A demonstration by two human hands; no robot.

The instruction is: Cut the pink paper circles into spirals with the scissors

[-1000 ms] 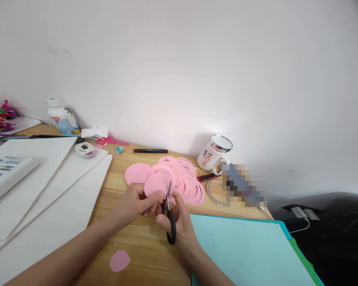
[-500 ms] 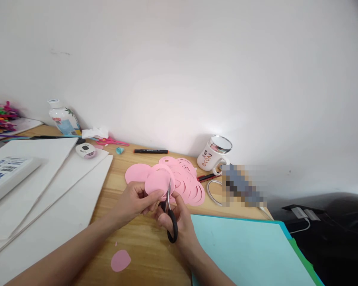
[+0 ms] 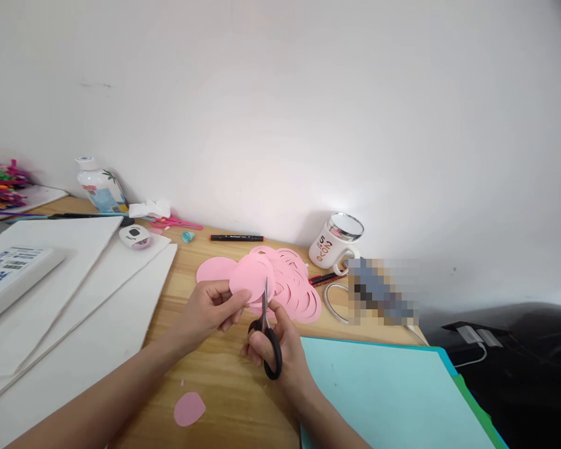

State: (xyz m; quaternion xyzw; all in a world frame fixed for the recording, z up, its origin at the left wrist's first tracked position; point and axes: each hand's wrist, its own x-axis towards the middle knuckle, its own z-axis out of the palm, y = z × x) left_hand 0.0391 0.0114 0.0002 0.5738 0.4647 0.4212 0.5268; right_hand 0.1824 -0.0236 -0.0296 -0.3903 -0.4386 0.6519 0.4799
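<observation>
My left hand (image 3: 210, 312) pinches a pink paper disc (image 3: 250, 279) and holds it above the wooden table (image 3: 219, 380). My right hand (image 3: 280, 352) grips black-handled scissors (image 3: 267, 330), whose blades point up into the disc's right edge. Just behind lies a pile of pink paper rings and cut-outs (image 3: 294, 284), with a flat pink circle (image 3: 212, 269) to its left. A small pink scrap (image 3: 189, 408) lies on the table near my left forearm.
White sheets (image 3: 75, 293) and a printed box (image 3: 9, 274) cover the left. Light blue card (image 3: 383, 393) lies at the right front. A mug (image 3: 336, 243), black marker (image 3: 236, 237), tape ring (image 3: 334, 299), bottle (image 3: 98, 184), pink scissors (image 3: 175, 221) and punch (image 3: 134, 236) stand along the wall.
The disc has risen slightly and turned in my left hand. The scissors have shifted a little with my right hand still on them.
</observation>
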